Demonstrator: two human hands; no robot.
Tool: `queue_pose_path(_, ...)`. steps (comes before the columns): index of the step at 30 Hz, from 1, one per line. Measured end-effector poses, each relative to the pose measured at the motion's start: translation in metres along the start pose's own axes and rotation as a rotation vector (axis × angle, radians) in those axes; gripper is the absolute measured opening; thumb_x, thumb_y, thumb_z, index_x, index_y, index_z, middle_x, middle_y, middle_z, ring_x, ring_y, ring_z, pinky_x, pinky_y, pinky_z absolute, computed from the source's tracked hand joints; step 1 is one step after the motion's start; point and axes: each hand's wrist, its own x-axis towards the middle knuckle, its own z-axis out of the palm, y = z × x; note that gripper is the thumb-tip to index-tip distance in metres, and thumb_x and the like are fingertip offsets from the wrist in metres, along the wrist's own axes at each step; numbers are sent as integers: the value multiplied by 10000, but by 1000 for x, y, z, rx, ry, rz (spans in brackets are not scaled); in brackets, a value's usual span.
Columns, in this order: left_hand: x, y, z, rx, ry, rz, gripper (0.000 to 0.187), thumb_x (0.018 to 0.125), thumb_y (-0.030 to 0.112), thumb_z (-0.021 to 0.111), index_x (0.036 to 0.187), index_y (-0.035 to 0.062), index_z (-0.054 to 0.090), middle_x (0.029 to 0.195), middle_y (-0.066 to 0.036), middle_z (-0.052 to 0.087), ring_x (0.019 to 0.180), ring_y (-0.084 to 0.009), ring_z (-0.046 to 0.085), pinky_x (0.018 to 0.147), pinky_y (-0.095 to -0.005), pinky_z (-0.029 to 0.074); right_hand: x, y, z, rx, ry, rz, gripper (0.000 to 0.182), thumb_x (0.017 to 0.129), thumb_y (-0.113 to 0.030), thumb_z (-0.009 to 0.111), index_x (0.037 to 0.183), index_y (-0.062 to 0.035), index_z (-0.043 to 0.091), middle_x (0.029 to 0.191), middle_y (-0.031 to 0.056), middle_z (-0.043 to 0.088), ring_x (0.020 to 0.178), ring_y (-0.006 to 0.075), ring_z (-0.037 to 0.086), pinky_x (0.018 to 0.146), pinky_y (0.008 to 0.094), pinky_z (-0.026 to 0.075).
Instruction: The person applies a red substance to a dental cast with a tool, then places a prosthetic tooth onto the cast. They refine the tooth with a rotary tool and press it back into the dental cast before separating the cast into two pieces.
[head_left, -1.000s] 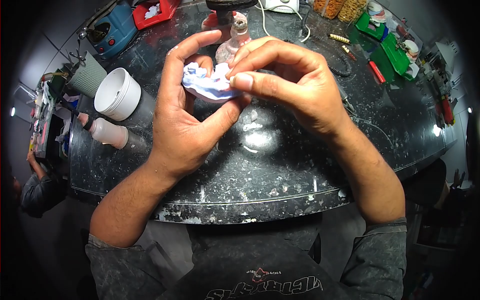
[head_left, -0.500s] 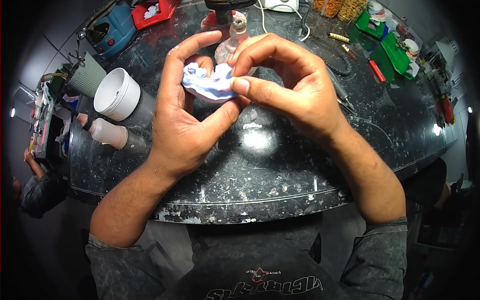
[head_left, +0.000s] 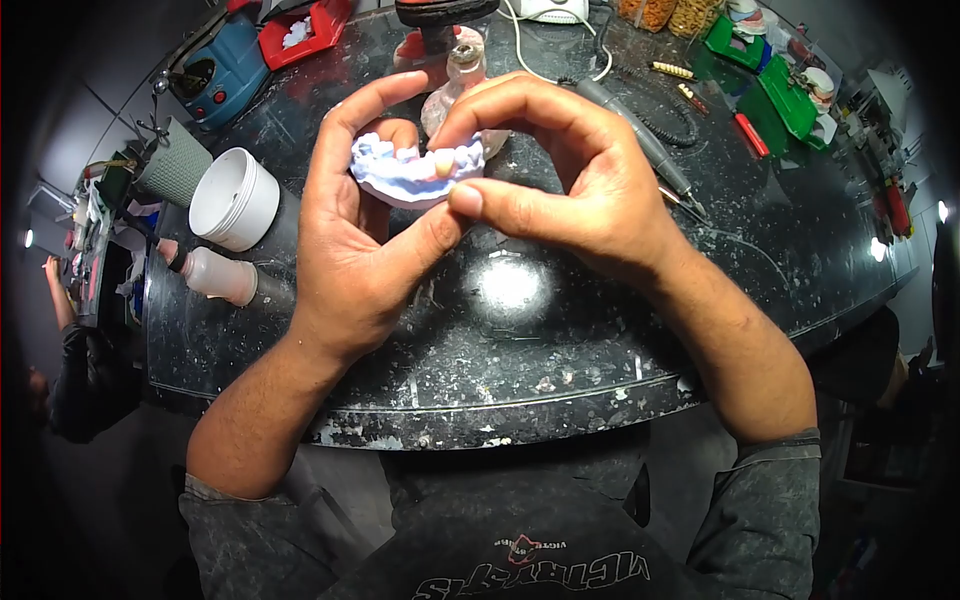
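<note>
A pale bluish-white dental cast [head_left: 395, 182] with a row of teeth is held up above the middle of the bench. One yellowish tooth [head_left: 445, 163] stands out in its row, with a pinkish patch beside it. My left hand [head_left: 350, 230] cradles the cast from the left, its thumb under the front edge and its fingers behind. My right hand [head_left: 575, 170] is curled at the cast's right side. Its thumb tip touches the lower front edge, and the index fingertip reaches the top behind the teeth.
Left on the dark bench [head_left: 560, 350] stand a white tub [head_left: 235, 200] and a small bottle [head_left: 222, 272]. A burner-like glass bottle [head_left: 462, 75] is behind my hands. A grey handpiece [head_left: 640, 140], a red stick [head_left: 751, 135] and green bins [head_left: 790, 105] lie right. Another person [head_left: 85, 360] is far left.
My right thumb and index finger have shifted off the cast's front face, uncovering the yellowish tooth and the right-hand teeth. The cast has moved slightly left.
</note>
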Motion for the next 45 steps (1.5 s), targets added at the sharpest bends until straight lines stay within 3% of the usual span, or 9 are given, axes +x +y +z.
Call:
queue_pose_path(6,2,-7,-6,-103,-40,10,745,793,31,728,1419,-4,325,981,-1,441,938,-78,499,842,-204,420,1,-1,0,-44,-7,-73,300,749,-199,807,992,-65,694,961,37,640,955,140,598,896,305,449)
queue_pose_path(8,2,-7,-5,-115,-41,10,752,794,42,733,1422,-6,321,984,-3,443,942,-79,501,846,-205,422,1,-5,-4,-88,-107,-55,294,789,-77,760,1056,-9,657,1093,84,607,1088,188,559,1002,347,405)
queue_pose_path(12,2,-8,-6,-143,-39,3,767,798,72,753,1424,-13,317,982,-4,450,951,-81,507,862,-209,427,0,-3,-2,-87,-98,-47,288,800,-73,753,1063,-9,654,1095,84,604,1088,185,562,1002,348,410)
queue_pose_path(14,3,-7,-5,-154,-33,-8,765,802,81,756,1422,-15,318,979,-4,453,952,-82,508,863,-211,429,0,2,3,-9,15,-54,300,765,-194,795,1020,-67,701,982,33,634,938,135,610,876,288,462)
queue_pose_path(24,2,-5,-3,-177,-21,-56,758,815,108,763,1419,-14,320,988,-5,470,981,-92,529,903,-225,439,0,-2,1,0,15,-21,288,780,-197,786,1026,-74,702,973,24,631,916,125,621,841,276,477)
queue_pose_path(26,2,-7,-5,-183,-26,-53,770,809,113,768,1421,-13,318,1005,-14,486,992,-100,537,910,-232,442,0,-8,-3,-24,-93,11,287,828,-81,739,1089,-5,646,1108,88,606,1074,186,589,979,346,442)
queue_pose_path(37,4,-6,-7,-334,-41,-143,831,778,150,797,1434,-8,312,1093,-75,566,1062,-156,580,969,-295,453,1,-11,-1,12,-98,0,337,816,-66,750,1126,6,638,1136,112,620,1100,203,597,983,351,451)
queue_pose_path(41,4,-4,-6,-325,-28,-155,844,773,159,805,1437,-5,310,1086,-69,565,1047,-151,580,957,-291,456,1,-10,0,40,-91,17,333,812,-62,749,1119,8,639,1128,111,621,1091,204,598,988,359,447)
queue_pose_path(45,3,-4,-6,-197,-1,-97,827,747,103,784,1427,5,325,995,-26,503,943,-99,530,865,-231,432,1,-12,2,64,-84,34,326,808,-56,748,1108,12,640,1115,105,620,1089,203,589,995,365,439)
